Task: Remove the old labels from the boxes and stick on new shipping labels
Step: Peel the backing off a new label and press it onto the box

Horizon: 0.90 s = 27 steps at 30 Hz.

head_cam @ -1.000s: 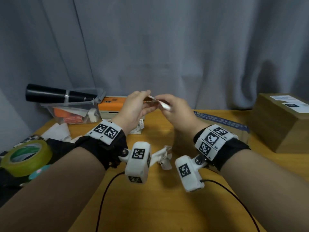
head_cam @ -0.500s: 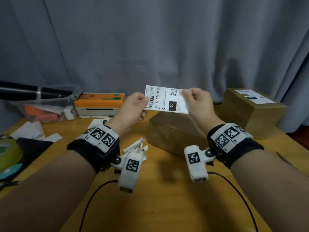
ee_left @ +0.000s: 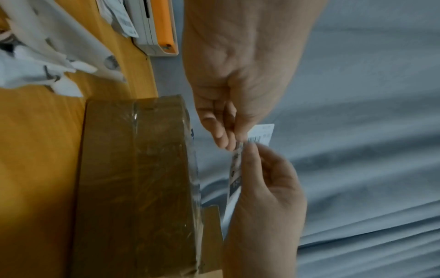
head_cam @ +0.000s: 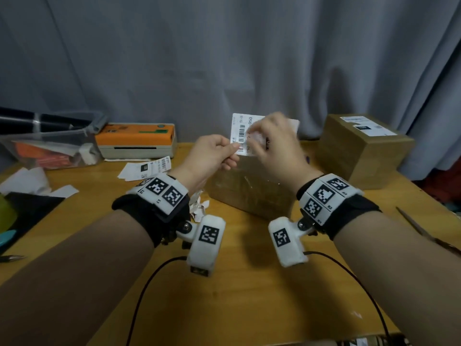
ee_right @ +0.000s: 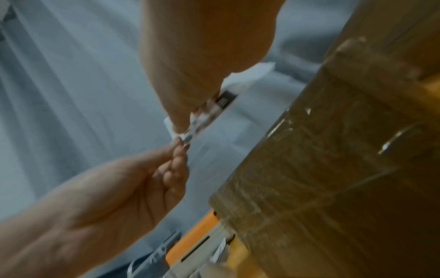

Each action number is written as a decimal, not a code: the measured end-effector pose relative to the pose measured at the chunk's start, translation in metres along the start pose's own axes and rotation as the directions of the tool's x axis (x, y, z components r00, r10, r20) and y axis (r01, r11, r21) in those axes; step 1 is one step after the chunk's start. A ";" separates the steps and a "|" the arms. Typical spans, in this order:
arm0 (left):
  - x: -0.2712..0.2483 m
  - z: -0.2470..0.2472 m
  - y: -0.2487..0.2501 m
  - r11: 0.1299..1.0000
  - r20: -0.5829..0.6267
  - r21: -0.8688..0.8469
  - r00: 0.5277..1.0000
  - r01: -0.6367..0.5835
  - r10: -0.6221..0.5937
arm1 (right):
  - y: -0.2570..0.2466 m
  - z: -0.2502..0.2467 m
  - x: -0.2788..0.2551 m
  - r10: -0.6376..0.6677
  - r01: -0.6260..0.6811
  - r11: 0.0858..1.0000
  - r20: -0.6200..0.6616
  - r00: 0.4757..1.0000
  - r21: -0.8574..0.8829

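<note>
While pinched between both hands (head_cam: pixel 249 151): label (head_cam: pixel 239 128), above taped box (head_cam: pixel 249 193)

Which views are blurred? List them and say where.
Head view: right hand smeared by motion over the label; table sharp. Right wrist view: blurred throughout, taped box soft. Left wrist view: mostly clear, slightly dim.

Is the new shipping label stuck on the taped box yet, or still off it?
Off. Both the left hand and right hand pinch the shipping label in the air above the taped box, apart from its surface.
</note>
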State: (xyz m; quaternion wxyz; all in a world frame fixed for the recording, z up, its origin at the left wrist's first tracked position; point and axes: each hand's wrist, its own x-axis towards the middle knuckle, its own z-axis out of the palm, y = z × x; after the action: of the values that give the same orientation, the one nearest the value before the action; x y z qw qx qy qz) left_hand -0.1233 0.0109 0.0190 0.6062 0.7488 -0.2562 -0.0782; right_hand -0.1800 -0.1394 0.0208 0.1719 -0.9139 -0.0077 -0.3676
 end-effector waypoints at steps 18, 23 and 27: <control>-0.004 0.007 -0.008 0.921 0.036 -0.387 0.999 0.032 -0.019 | 0.001 0.015 -0.008 0.077 -0.103 0.880 0.073 0.994 0.464; -0.004 0.005 -0.012 0.953 -0.018 -0.302 1.000 -0.019 0.015 | 0.002 0.014 -0.012 0.095 -0.132 0.862 0.100 0.990 0.489; -0.004 0.003 -0.011 0.952 -0.032 -0.303 0.999 -0.033 0.025 | -0.002 0.014 -0.013 0.091 -0.131 0.836 0.102 0.991 0.533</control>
State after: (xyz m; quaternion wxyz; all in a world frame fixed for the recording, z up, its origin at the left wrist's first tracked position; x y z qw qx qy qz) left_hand -0.1250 0.0115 0.0070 0.7187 0.6439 -0.2437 -0.0974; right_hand -0.1802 -0.1321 0.0037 0.4419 -0.8406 -0.0637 -0.3066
